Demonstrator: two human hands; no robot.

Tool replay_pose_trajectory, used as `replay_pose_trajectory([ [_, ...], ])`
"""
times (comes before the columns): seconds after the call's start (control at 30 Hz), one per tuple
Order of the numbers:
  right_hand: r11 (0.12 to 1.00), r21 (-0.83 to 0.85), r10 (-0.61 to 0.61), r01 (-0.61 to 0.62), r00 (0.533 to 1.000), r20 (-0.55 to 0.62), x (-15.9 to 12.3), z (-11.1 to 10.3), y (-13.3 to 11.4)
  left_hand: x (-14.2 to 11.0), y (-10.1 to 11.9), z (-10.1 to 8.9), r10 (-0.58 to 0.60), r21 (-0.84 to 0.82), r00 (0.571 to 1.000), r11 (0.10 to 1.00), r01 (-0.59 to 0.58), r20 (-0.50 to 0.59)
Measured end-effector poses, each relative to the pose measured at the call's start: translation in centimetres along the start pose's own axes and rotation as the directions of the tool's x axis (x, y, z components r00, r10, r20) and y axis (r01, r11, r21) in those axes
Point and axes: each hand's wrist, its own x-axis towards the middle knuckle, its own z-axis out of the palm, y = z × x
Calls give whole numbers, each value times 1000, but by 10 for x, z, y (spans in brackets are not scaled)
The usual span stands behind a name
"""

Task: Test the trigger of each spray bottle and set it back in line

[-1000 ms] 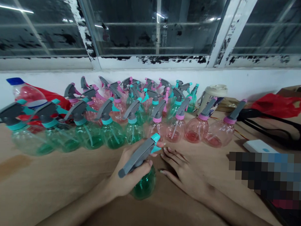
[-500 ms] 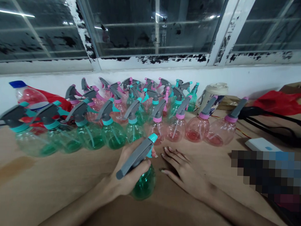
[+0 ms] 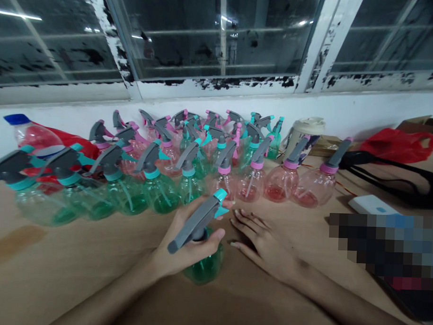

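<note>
While the left hand (image 3: 187, 244) wraps the neck of a green spray bottle (image 3: 206, 267), the right hand (image 3: 265, 245) lies apart, fingers extended on the table (image 3: 92, 267).
That bottle is in front of turquoise-collared bottles (image 3: 162, 194) with shallow green liquid and pink-collared bottles (image 3: 282, 184) with shallow red; a lidded cup (image 3: 297, 134) stands behind.

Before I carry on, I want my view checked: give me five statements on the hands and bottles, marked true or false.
1. The left hand is around a green spray bottle. True.
2. The right hand is squeezing a trigger. False: it lies spread on the table.
3. The rightmost front-row bottle has a pink collar. True.
4. The blue-capped bottle stands at the far right. False: it is at the far left.
5. A lidded cup stands near the wall. True.
</note>
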Motion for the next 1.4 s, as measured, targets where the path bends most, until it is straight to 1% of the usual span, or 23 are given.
replay_pose_trajectory([
  [0.07, 1000, -1, 4, -4, 1000, 13, 0, 0, 0, 1, 2, 1, 35, -25, 999, 999, -35, 0],
  [0.13, 1000, 1, 13, -13, 1000, 18, 0, 1, 0, 1, 4, 2, 49, -38, 998, 998, -50, -33],
  [0.27, 1000, 8, 18, -18, 1000, 11, 0, 1, 0, -1, 3, 6, 19, -23, 996, 1000, -21, -91],
  [0.67, 1000, 26, 6, -6, 1000, -8, -1, 2, 1, -6, -2, 4, 5, 68, 996, 998, 2, -93],
  [0.83, 1000, 16, 13, -13, 1000, 11, 0, 0, -1, -8, -5, 1, -36, 33, 999, 999, 37, -35],
  [0.97, 1000, 12, 15, -15, 1000, 13, 0, -1, 0, -8, -6, 0, -15, 30, 998, 999, 17, -62],
  [1.1, 999, 32, 18, -17, 1000, -8, 0, 0, -1, -4, 1, -1, 2, 57, 998, 998, 2, -69],
  [1.17, 999, 36, 22, -21, 1000, -6, 0, 0, -1, -2, 3, 0, -9, 53, 997, 999, 13, -77],
  [1.4, 998, 65, 4, -3, 1000, -22, -1, 1, 2, -6, -3, 4, 6, 87, 996, 996, 2, -92],
])
